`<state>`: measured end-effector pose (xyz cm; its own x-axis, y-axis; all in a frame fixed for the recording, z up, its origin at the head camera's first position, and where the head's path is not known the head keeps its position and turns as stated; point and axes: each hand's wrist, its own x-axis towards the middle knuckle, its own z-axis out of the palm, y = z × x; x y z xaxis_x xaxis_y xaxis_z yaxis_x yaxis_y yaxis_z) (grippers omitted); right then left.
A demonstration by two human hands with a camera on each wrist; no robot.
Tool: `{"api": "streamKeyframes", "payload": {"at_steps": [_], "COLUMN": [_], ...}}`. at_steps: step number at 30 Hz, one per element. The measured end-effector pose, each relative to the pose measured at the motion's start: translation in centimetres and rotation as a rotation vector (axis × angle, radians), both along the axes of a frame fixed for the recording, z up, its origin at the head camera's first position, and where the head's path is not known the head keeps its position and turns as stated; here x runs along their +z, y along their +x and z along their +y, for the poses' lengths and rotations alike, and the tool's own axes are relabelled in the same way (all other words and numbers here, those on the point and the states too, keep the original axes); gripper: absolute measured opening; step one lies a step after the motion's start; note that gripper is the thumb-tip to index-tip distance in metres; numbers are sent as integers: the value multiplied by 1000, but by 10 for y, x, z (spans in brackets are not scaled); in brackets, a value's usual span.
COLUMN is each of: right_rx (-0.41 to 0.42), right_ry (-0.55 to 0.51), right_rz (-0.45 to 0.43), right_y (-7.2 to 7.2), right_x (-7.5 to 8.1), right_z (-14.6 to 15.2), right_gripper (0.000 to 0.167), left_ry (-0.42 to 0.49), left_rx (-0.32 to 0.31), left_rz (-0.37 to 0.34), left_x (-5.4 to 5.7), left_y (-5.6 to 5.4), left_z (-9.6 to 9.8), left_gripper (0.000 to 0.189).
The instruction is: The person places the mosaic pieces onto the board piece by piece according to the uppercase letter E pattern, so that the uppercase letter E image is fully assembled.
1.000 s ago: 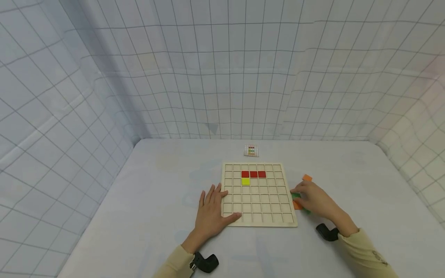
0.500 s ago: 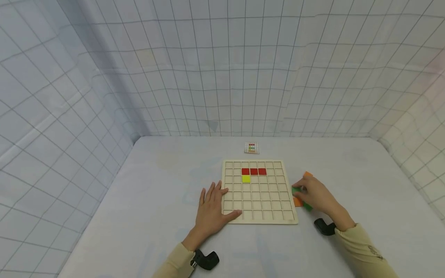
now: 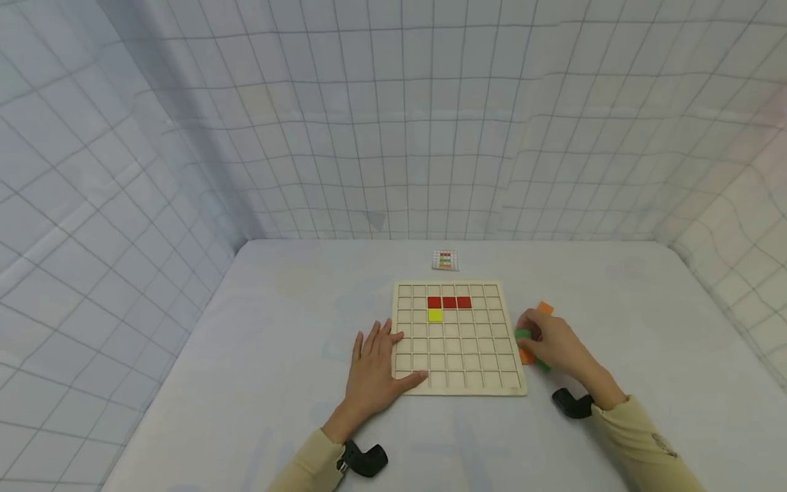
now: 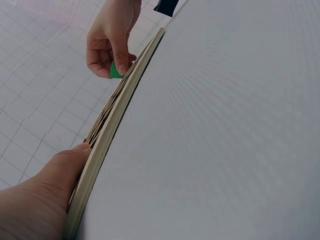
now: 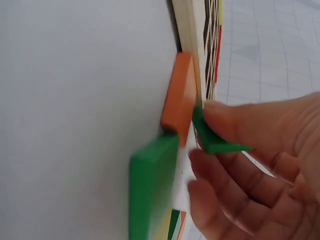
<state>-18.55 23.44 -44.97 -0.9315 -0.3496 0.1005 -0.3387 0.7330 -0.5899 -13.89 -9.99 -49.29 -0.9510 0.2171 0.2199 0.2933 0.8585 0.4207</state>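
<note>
In the head view, we are seeing the left hand (image 3: 371,389) spreading its fingers at the left edge of the gridded board (image 3: 461,359), its thumb reaching over the near left corner. The right hand (image 3: 556,344) is pinching a green tile (image 3: 523,334) just beside the board's right edge. Around it are lying an upper orange tile (image 3: 545,307), a lower orange tile (image 3: 526,357) and a second green tile (image 3: 542,365). On the board, red tiles (image 3: 449,302) are forming a left-to-right row, a yellow tile (image 3: 435,315) sitting below the leftmost.

In the left wrist view, we are looking along the board's edge; beyond it, the right thumb is pressing on the pinched tile, whose flat face is partly showing.

In the right wrist view, that tile is tilting under the thumb, one corner pointing rightward. We are not making out a long axis.
</note>
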Motion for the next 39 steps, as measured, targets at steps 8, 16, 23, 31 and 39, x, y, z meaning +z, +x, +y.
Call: {"api": "streamKeyframes", "payload": {"at_steps": [8,16,23,31,39], "right_rx": [3,109,177,161,131], "right_ry": [-64,-120,-152,-107,-28], "right_rz": [173,71,5,-28,-10], "right_y": [-5,-8,-16,-21,-25], "right_x": [0,3,4,7,11], "right_z": [-28,-69,-100,-119,-125], "right_gripper": [20,15,13,12,10], "left_ry": [-5,9,1,13,-10], "left_rx": [-1,-2,-1,1,3], "left_rz": [13,-3,26,-1,-2], "left_x": [-2,-3,-2,-3,-3], "left_y": [-1,0,1,3,1], "left_z": [0,0,-1,-2,-2], "left_gripper": [84,85,84,84,85]}}
